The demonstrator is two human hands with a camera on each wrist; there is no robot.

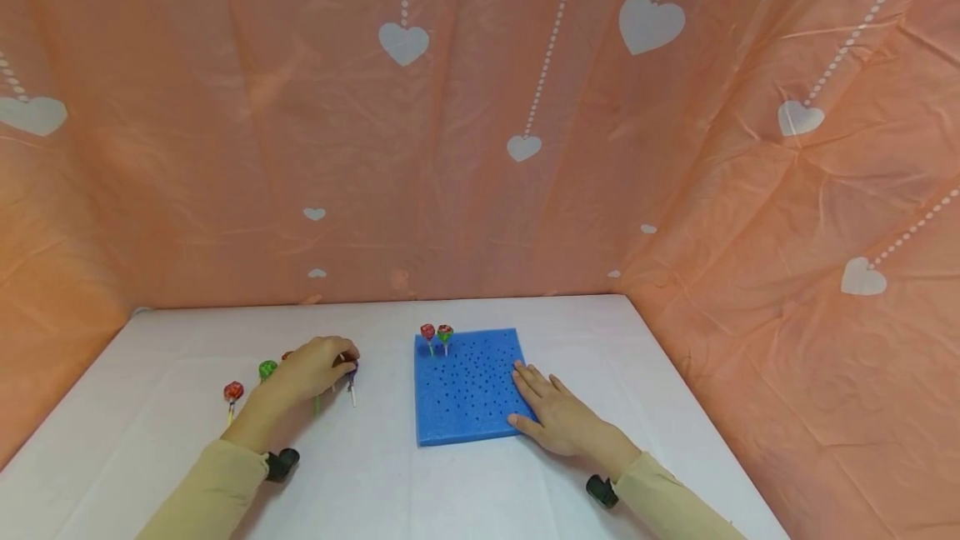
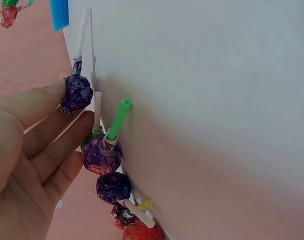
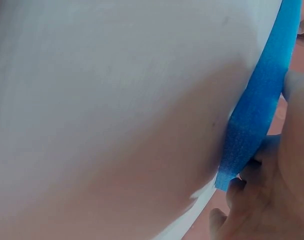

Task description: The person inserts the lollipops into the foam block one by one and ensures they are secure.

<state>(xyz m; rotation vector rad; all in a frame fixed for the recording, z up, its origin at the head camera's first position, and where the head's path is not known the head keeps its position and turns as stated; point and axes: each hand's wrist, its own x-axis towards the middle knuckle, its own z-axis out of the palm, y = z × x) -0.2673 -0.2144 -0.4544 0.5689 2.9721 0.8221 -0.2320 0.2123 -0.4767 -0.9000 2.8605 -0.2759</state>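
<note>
My left hand (image 1: 303, 369) pinches a purple-wrapped lollipop (image 2: 78, 94) by its candy head between thumb and fingers, its white stick pointing down toward the table in the head view. Right beside those fingers in the left wrist view are other lollipops, one purple with a green stick (image 2: 102, 155) and a dark purple one (image 2: 113, 188). My right hand (image 1: 558, 419) rests with fairly straight fingers on the right edge of a blue foam board (image 1: 465, 427) dotted with small holes. At its back left corner, a red lollipop (image 1: 427, 332) and a green-and-red lollipop (image 1: 446, 333) stand upright.
Left of the board, a row of lollipops lies partly hidden behind my left hand and forearm, among them a green one (image 1: 267, 369) and a red one (image 1: 233, 391). The white table (image 1: 375, 482) ends at an orange curtain (image 1: 465, 223) with white hearts.
</note>
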